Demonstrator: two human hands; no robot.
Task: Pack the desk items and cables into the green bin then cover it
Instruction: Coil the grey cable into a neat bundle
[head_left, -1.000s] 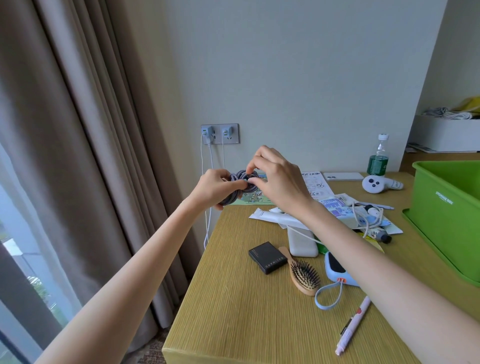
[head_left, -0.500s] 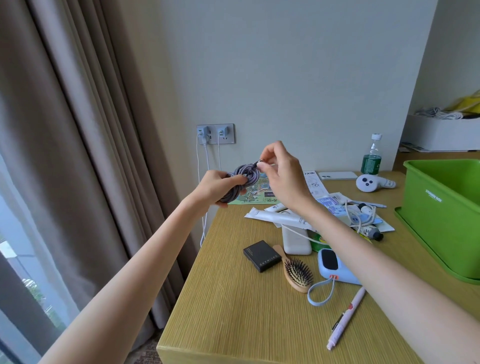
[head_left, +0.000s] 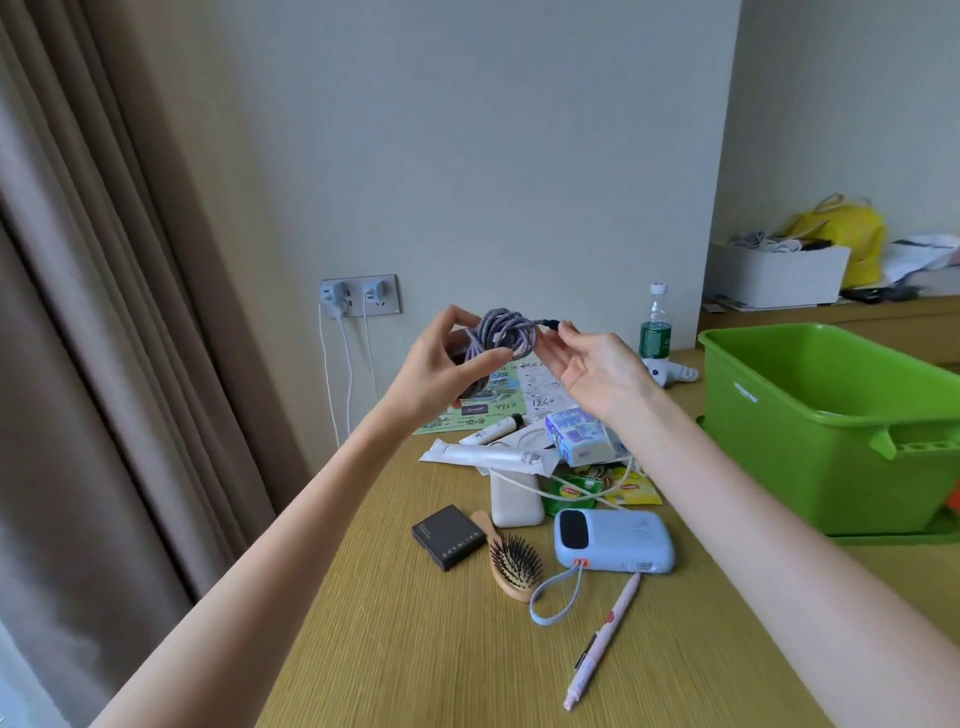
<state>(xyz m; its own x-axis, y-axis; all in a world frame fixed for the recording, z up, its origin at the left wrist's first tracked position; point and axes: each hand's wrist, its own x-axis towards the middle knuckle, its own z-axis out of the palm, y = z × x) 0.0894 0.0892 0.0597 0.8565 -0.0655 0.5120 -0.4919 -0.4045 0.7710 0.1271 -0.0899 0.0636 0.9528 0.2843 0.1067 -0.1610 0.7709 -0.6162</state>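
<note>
My left hand grips a coiled purple-grey braided cable above the desk's far side. My right hand is palm-up beside it, its fingertips pinching the cable's dark plug end. The green bin stands open at the right on its green lid. Below my hands lie a black box, a wooden hairbrush, a blue power bank with a strap, a pink pen, a white power bank, white tubes, a tissue pack, tea packets and a white cable.
Curtains hang at the left. A wall socket holds two chargers with white cables hanging down. A water bottle and a white gadget stand at the back. A white box and yellow bag sit on a far shelf.
Both hands with the coiled cable have shifted right. My right hand has turned palm-up and now holds only the plug end. The view has swung right, showing more of the bin.
</note>
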